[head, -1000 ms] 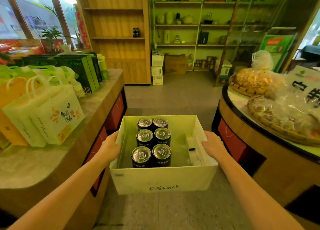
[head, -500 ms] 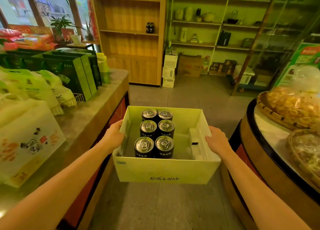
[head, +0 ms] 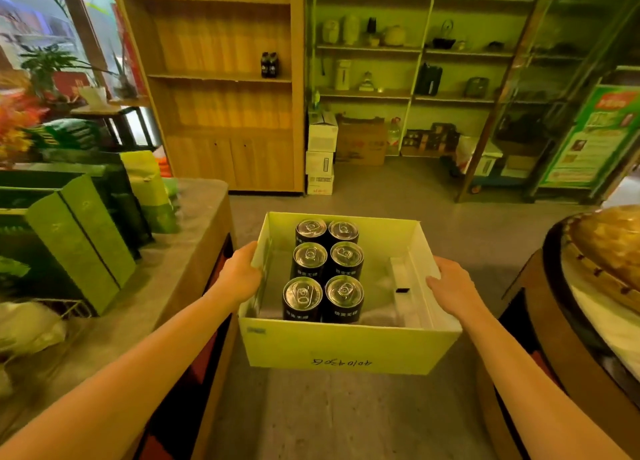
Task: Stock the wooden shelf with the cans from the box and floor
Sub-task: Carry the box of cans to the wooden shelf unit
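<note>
I carry an open white cardboard box (head: 346, 348) in front of me, above the floor. My left hand (head: 240, 276) grips its left wall and my right hand (head: 450, 288) grips its right wall. Several black cans (head: 325, 272) with silver tops stand upright in two rows in the box's left half. The wooden shelf (head: 221, 78) stands ahead at the back, left of centre. Two dark cans (head: 269, 65) sit side by side on its middle board; the other boards look bare.
A counter (head: 166, 279) with green boxes and bags runs along my left. A round display table (head: 588, 307) with wrapped baskets is at my right. Stacked white cartons (head: 321, 154) and a green rack of goods (head: 415, 88) stand right of the wooden shelf. Grey floor lies between.
I have walked forward with the box. The wooden shelf is nearer and larger, and the counter's white bags and the right table have slid back past me. My grip on the box is unchanged.
</note>
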{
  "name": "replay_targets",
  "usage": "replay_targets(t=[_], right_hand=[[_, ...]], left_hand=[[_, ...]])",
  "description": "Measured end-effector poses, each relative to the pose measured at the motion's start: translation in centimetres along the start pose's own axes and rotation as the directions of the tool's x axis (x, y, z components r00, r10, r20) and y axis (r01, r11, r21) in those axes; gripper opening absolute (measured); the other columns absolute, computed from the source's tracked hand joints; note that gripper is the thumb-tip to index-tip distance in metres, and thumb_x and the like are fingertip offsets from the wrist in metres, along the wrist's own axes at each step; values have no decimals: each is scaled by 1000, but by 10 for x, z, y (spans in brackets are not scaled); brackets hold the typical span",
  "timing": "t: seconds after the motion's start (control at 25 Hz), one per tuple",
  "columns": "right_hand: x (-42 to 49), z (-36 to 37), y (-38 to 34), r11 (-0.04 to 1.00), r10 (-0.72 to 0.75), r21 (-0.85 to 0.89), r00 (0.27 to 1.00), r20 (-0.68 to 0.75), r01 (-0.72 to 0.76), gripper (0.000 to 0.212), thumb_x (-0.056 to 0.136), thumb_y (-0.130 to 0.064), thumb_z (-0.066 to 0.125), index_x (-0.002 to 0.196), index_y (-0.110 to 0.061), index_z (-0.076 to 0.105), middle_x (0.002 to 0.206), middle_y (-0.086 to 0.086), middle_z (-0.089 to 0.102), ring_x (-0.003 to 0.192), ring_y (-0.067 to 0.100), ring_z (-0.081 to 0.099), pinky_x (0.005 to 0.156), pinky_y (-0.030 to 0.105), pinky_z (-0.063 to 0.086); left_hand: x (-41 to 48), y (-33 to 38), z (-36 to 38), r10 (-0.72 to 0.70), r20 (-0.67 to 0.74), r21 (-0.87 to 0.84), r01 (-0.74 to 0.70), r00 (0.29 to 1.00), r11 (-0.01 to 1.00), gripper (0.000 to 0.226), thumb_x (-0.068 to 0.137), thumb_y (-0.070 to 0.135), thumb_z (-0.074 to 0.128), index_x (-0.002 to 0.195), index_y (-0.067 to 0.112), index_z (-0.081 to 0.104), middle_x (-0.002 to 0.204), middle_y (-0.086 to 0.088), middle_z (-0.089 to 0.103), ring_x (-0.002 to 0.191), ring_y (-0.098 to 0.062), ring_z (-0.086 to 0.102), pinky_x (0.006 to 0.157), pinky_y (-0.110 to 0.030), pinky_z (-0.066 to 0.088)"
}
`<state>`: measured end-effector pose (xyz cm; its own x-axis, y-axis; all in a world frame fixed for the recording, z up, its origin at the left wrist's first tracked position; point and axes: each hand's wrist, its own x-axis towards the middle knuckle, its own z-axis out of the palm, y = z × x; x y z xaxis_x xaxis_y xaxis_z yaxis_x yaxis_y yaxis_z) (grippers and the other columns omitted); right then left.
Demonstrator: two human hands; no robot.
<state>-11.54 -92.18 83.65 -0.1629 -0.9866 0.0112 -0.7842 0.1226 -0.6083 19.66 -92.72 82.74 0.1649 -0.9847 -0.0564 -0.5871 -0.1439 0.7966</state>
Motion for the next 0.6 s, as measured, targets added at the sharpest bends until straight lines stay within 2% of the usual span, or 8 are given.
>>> replay_targets(t=[0.16, 0.28, 0.44, 0.6], right_hand=[[119, 29, -26, 1000, -20, 2, 1000, 10, 20, 31, 90, -6, 40, 117, -4, 55, 120, 20, 60, 107, 40, 54, 88, 43, 44], [217, 47, -46, 999, -54, 8, 998, 23, 54, 32, 91, -5, 39, 120, -1, 53, 123, 22, 58, 109, 41, 53, 89, 44, 43], [355, 70, -80, 995, -94, 26, 995, 45, 93, 33, 87, 1, 41, 117, -3, 56, 120, 21, 60, 107, 40, 55, 84, 42, 45], [469, 94, -121, 994, -107, 41, 993, 56, 104, 31, 87, 1, 42, 114, -1, 57, 117, 22, 62, 105, 40, 56, 86, 43, 46]], left_hand=[[127, -3, 2, 2, 7, 2, -3, 1000, 1000, 51, 84, -9, 45, 129, 14, 47, 121, -14, 60, 111, -32, 56, 88, -44, 50], [222, -2, 5, -15, -14, 18, 16, 1000, 1000, 58, 82, -11, 45, 134, 15, 42, 126, -16, 57, 115, -34, 53, 94, -50, 48], [345, 13, 1, -44, -52, -11, 43, 998, 999, 63, 81, -15, 44, 136, 15, 38, 130, -16, 54, 121, -34, 50, 95, -45, 46], [457, 19, -14, -80, -80, -31, 78, 994, 996, 65, 81, -16, 43, 138, 13, 35, 134, -16, 51, 125, -34, 46, 99, -47, 42]])
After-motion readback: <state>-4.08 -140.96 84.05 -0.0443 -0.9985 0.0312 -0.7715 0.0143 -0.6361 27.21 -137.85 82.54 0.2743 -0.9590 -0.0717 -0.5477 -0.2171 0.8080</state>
